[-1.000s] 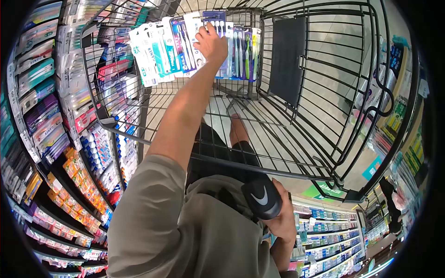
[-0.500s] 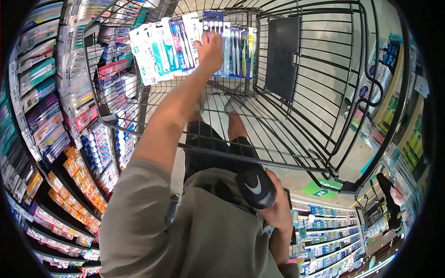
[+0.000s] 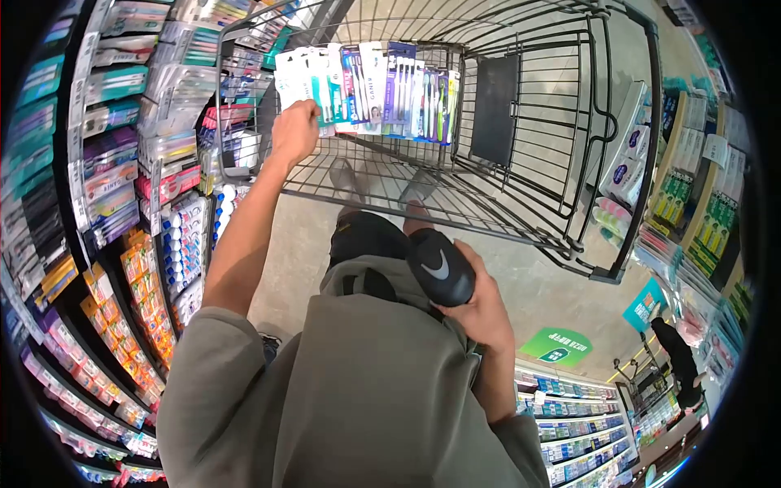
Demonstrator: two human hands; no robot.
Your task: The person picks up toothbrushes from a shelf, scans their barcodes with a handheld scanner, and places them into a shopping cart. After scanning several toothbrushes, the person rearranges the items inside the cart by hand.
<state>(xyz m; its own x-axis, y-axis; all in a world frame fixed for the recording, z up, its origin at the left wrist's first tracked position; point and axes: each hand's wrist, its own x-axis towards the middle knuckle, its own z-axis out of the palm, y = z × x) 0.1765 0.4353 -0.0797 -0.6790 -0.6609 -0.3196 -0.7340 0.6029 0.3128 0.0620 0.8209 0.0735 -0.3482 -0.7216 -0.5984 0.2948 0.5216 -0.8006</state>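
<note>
A row of packaged toothbrushes (image 3: 389,91) lies side by side across the far part of the black wire shopping cart (image 3: 537,228). My left hand (image 3: 295,132) is at the near left end of this row, against the white and teal packs (image 3: 305,77). Its fingers are curled, and whatever they may grip is hidden. Close to my body, my right hand (image 3: 486,305) is wrapped round a black bottle-like object (image 3: 440,267) with a grey swoosh on it.
Shelves of toothbrush packs (image 3: 114,122) rise along the left, with orange packs (image 3: 146,285) lower down. A black panel (image 3: 495,110) hangs inside the cart. Goods on a stand (image 3: 679,195) line the right. A green floor sticker (image 3: 557,347) lies behind the cart's right corner.
My left hand has moved left from the middle of the toothbrush row to its left end, its fingers now curled. The cart sits farther from my body. My right hand keeps the black object.
</note>
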